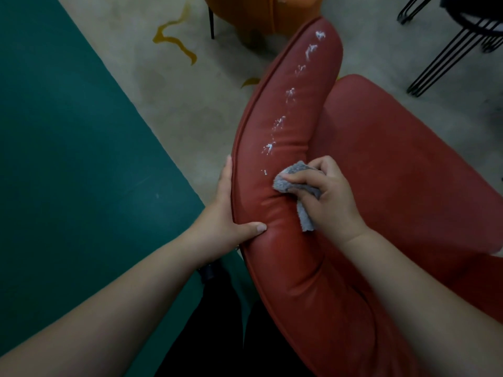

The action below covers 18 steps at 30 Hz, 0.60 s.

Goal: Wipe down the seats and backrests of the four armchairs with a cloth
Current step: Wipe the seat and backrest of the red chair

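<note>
The floor (168,93) is grey with a yellow pattern, and a green part (60,164) covers its left side. A red armchair (394,164) fills the right half of the view. Its backrest (294,126) is a thick curved roll that runs from the bottom to the top middle, and its seat (408,186) lies to the right of it. A line of white spots (290,93) goes along the top of the backrest. Behind it stands an orange chair (253,14), and black wire legs (449,44) are at the top right.

The left hand (231,213) holds the outer edge of the backrest, with the thumb on top and the fingers behind the edge. The right hand (324,194) has its fingers curled around a grey cloth (296,186) and presses it on the backrest, just below the lowest white spot. One end of the cloth hangs under the hand.
</note>
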Motion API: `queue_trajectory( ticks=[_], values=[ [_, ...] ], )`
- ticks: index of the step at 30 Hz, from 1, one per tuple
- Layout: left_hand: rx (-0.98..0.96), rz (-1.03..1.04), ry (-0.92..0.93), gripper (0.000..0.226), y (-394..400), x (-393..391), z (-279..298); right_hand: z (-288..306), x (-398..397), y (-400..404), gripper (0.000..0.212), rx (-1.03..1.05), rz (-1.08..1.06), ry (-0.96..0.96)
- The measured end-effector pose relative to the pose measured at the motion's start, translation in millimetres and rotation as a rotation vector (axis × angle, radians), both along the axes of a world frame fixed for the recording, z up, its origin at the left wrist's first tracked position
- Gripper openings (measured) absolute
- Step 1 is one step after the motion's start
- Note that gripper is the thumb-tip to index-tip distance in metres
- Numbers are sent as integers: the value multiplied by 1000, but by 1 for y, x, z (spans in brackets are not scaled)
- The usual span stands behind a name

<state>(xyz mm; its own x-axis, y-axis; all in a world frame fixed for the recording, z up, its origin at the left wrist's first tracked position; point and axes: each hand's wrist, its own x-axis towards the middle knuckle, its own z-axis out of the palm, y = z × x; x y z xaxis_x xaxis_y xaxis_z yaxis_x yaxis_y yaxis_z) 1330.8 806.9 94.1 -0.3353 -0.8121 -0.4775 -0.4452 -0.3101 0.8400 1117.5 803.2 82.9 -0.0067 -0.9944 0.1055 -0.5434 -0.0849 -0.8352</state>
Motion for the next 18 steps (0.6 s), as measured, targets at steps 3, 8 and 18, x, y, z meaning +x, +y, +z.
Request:
queue_trajectory(
  ticks=[3, 8, 18],
  values=[
    [-3, -13, -2, 127, -1, 2, -5, 5, 12, 2, 34, -18, -27, -73],
    [1, 0, -6, 128, -2, 1, -6, 3, 29, 9, 27, -31, 170, -65],
    [-48, 30, -28, 126, -2, -2, -3, -2, 33, 7, 27, -75, 27, -95]
  ],
)
